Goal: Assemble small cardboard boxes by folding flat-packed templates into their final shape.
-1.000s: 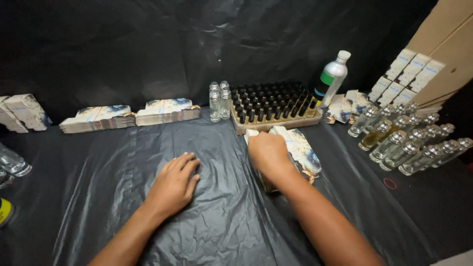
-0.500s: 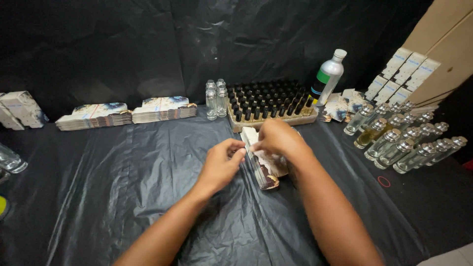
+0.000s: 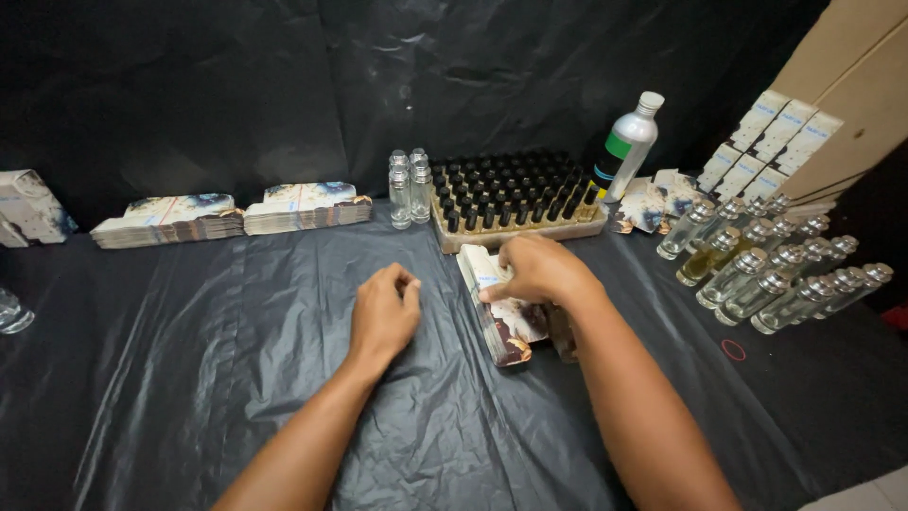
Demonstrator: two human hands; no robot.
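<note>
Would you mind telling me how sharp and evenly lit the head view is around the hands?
Head view: the right hand on the stack of flat cartons and the left hand are sharp; soft glare streaks the black plastic sheet; the backdrop is dim; wide-angle bending at the edges.
</note>
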